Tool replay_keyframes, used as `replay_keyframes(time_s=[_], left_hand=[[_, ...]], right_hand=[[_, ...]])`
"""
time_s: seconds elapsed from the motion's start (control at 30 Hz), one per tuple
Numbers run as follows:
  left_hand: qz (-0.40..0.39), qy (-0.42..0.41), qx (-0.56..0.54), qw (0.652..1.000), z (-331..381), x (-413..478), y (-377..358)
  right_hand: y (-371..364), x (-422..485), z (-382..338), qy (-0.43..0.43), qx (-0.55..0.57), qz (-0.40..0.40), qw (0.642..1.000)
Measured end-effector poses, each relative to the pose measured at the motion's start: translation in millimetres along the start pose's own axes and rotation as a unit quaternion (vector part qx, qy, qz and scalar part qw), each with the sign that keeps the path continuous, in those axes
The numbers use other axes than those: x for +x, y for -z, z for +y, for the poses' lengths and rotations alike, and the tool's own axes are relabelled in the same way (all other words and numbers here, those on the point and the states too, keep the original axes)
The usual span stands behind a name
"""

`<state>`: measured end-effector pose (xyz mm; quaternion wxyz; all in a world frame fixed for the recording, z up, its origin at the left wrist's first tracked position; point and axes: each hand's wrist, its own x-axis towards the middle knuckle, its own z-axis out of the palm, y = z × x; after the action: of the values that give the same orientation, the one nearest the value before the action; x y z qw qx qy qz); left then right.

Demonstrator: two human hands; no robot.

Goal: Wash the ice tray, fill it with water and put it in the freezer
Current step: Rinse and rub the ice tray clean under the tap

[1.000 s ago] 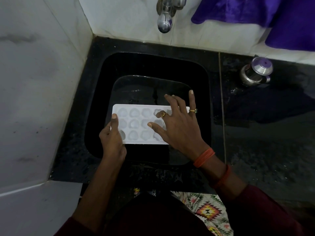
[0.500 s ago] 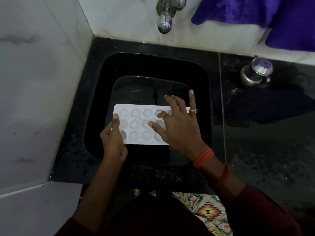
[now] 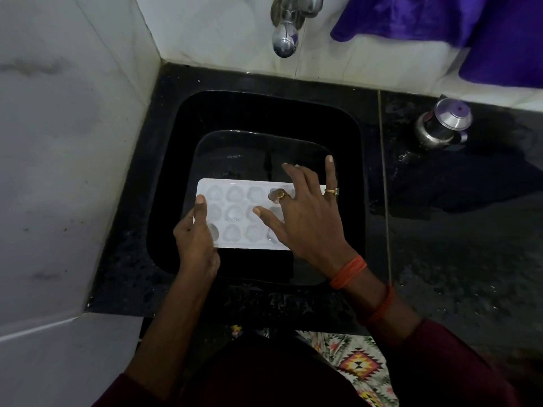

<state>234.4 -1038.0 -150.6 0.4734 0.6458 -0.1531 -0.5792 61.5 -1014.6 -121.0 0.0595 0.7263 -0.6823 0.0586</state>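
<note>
- White ice tray (image 3: 239, 214) at centre of frame, lying level over the black sink (image 3: 264, 113), long side running left to right, cups facing up.
- Three rows of rounded cups visible; glints in a few, water or not cannot tell.
- Left hand (image 3: 195, 239) gripping the tray's left end: thumb (image 3: 200, 200) flat on the top rim, other fingers curled out of sight beneath.
- Right hand (image 3: 308, 218) spread flat over the tray's right part, fingers straight and fanned, tips reaching past the far edge, thumb pointing left across the middle row.
- Right end of the tray hidden under that hand.
- Gold ring (image 3: 280, 195) on one finger of the right hand, second ring (image 3: 332, 190) on another; orange thread bands (image 3: 348, 271) at the right wrist.
- Chrome tap (image 3: 283, 39) at top centre, on the white tiled wall (image 3: 58, 142), spout above the sink's far side; no stream visible.
- Dark speckled bench (image 3: 455, 259) around the sink, wet-looking on the right.
- Small lidded steel pot (image 3: 443, 124) on the bench, upper right, well apart from the sink.
- Purple cloth (image 3: 470, 30) in the top right corner, against the wall.
- Patterned fabric (image 3: 358, 362) at bottom centre, below the bench edge.
</note>
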Motion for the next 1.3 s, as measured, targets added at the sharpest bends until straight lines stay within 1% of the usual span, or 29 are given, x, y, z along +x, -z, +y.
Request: replay_keyframes(time_s=[0.13,0.37,0.53,0.73,1.0,1.17,1.3], left_hand=[[-0.003,0.0,0.002,1.0,0.5,0.1,-0.3],[-0.003,0.001,0.012,1.0,1.5,1.1,-0.4],[-0.006,-0.001,0.009,1.0,1.9,0.4,-1.3],[-0.006,0.002,0.007,1.0,1.1,0.0,-0.1],[-0.004,-0.001,0.005,1.0,3.3,-0.5,0.0],[-0.001,0.001,0.011,1.0,3.5,-0.9,0.8],[0.002,-0.003,0.009,1.0,4.0,-2.3,-0.4]], right_hand=[[-2.0,0.0,-0.2,-0.005,0.0,-0.02,1.0],[-1.1,2.2,1.1,-0.016,0.021,0.023,0.999],[-6.4,-1.9,-0.4,-0.024,0.021,0.002,0.999],[-3.9,0.3,2.0,-0.032,0.025,0.026,0.999],[-9.4,-0.6,1.7,-0.019,0.009,-0.012,1.0],[-6.9,1.1,2.6,-0.021,0.02,0.002,1.0],[-7.0,1.0,3.7,-0.016,0.014,-0.004,1.0]])
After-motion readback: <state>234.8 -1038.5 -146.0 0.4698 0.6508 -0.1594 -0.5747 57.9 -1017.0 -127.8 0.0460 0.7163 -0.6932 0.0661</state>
